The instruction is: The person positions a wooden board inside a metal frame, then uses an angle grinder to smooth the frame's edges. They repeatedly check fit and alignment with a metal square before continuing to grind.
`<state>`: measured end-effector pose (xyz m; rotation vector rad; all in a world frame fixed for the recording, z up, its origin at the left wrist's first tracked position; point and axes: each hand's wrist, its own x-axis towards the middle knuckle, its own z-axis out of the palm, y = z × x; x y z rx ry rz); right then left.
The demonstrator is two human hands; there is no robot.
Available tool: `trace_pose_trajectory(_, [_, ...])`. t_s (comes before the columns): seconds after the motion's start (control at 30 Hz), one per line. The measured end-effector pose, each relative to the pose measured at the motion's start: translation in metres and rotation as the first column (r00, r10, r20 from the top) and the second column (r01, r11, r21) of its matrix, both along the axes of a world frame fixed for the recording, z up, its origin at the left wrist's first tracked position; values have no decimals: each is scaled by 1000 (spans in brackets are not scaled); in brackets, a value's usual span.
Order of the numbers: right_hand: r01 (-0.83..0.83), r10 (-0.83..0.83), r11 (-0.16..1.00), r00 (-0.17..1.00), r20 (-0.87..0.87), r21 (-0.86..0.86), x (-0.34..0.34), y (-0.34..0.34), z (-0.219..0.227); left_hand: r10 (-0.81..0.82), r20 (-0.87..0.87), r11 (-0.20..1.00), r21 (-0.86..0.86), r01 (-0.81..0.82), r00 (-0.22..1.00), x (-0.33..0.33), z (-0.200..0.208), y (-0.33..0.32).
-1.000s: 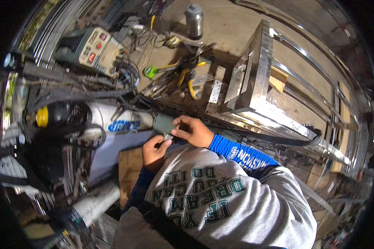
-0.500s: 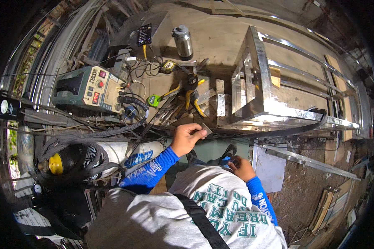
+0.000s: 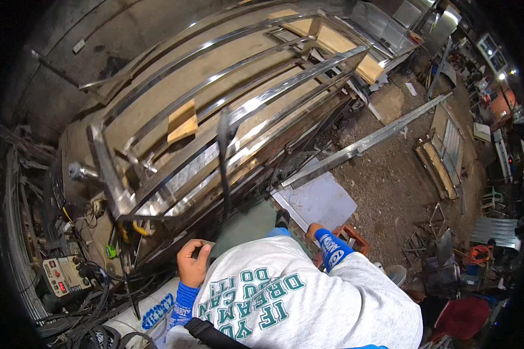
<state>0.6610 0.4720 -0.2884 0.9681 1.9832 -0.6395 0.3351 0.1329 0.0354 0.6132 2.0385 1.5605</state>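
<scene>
Hands well apart. Left hand low, left of the torso, fingers curled, thumb up, next to green sheet; whether it grips a small piece, can't tell. Right hand mostly hidden by sleeve and body, at the near edge of white panel; touching or just beside it, can't tell, nor whether it holds anything. White panel lies ahead of right hand, green sheet between the hands and farther out. Red-orange object beside right sleeve. Long metal bar runs from panel's far edge toward upper right. Shiny frame ahead, wood block among its rails. Lower left: welder, cables, white cylinder. Green tape measure near frame's left corner.
</scene>
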Motion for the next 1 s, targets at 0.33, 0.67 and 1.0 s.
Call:
trace_pose_trajectory(0.33, [296, -209, 937, 902, -379, 188, -27, 186, 31, -123, -173, 991, 20, 129, 977, 39, 33, 139])
trace_pose_trajectory(0.67, [766, -423, 593, 35, -905, -248, -71, 275, 58, -337, -350, 942, -127, 312, 874, 17, 56, 215])
trace_pose_trajectory(1.0, [883, 105, 394, 232, -967, 255, -129, 580, 144, 117, -292, 956, -227, -187, 949, 63, 27, 304])
